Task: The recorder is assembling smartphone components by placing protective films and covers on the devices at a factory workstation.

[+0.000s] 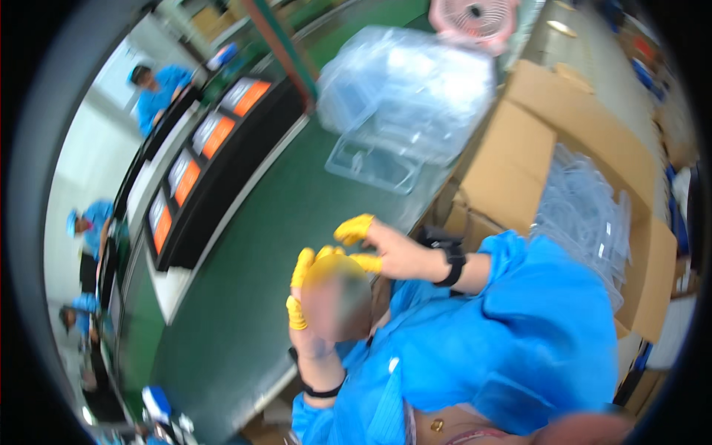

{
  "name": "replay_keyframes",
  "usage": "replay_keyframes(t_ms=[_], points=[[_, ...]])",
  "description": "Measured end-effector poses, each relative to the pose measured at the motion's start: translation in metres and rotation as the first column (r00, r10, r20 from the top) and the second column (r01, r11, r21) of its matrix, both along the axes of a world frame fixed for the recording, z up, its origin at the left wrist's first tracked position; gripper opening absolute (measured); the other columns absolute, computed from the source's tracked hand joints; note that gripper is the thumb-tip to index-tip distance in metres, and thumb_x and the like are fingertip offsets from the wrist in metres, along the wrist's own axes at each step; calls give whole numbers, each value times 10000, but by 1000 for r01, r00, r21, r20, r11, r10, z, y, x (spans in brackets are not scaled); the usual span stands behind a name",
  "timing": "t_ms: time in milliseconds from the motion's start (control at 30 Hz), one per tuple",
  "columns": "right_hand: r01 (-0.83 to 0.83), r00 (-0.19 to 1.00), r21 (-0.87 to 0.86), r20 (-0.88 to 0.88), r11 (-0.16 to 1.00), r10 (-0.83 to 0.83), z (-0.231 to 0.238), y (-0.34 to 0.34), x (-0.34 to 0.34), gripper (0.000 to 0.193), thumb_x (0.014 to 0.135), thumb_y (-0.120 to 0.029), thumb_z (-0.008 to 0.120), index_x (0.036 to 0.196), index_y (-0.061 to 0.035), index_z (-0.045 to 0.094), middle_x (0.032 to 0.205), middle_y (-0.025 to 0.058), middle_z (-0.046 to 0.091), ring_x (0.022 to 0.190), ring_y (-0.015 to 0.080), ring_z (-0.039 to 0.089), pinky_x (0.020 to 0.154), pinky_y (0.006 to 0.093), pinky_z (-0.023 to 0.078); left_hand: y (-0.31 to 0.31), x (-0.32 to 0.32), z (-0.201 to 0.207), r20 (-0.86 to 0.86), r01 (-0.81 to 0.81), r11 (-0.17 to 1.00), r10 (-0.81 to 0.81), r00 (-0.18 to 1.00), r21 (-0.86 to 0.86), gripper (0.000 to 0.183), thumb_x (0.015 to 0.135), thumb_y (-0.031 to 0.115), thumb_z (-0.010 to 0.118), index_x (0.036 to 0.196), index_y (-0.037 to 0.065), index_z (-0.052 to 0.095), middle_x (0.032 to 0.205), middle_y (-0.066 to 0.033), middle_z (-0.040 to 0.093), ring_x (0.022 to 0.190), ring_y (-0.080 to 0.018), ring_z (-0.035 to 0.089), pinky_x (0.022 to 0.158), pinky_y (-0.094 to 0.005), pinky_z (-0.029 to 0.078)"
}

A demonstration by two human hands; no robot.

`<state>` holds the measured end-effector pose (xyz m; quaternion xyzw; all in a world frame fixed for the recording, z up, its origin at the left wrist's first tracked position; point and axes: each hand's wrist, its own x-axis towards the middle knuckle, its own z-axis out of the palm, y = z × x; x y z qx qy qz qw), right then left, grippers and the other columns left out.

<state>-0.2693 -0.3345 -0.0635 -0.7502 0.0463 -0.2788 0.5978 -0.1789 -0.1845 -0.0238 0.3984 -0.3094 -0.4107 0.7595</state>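
Above the green worktop (256, 256), near its edge on the person's side, both hands are raised close together. Nearest to them on the worktop is a loose clear plastic piece (378, 167), lying beyond the right hand (393, 252) and apart from it, close against a heap of clear plastic pieces (415, 89). The right hand is spread, with a gap between two capped fingers that point toward the left hand (317, 315). Its forearm comes from the right, nearly level across the view, with a black wristband (452, 265) between hand and blue sleeve (512, 256). The left hand rises from the lower edge, fingers upward and slightly bent, some set apart from the others; a blurred round patch covers much of it, so I cannot tell whether it grips anything. Yellow finger caps (354, 228) show on both hands, and the lower cap of the right hand is just beside those of the left; whether they touch is unclear. To the person's right, beside the worktop and next to the right sleeve, an open cardboard box (512, 144) holds many clear plastic parts (582, 211). A pink fan (475, 16) is just past the heap, and across the worktop, well apart from the hands, black-and-orange packages (215, 137) form a row
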Motion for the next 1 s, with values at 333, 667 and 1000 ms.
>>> replay_keyframes(t_ms=[333,667,1000], points=[[-319,927,679,79,662,365,-14,48,15,339,829,-144,543,1120,-12,431,1034,61,504,960,121,489,833,265,398,30,-28,-11,-232,-173,977,141,962,-124,825,727,548,511,1330,111,157,1351,-118,211,1219,-312,249,980,-438,246],[-285,955,585,245,759,169,-16,58,14,184,795,-48,565,970,-9,522,956,49,536,845,137,556,750,251,446,35,-35,-18,-81,-279,959,274,958,-51,749,739,355,597,1316,109,187,1327,-110,251,1171,-285,333,917,-413,357],[-311,948,549,240,776,210,-10,60,15,118,761,-12,591,876,-7,564,936,54,536,839,145,551,764,257,444,27,-28,-25,169,-581,811,564,809,76,705,700,-77,603,1274,47,213,1178,-138,400,944,-193,537,847,-298,418]])
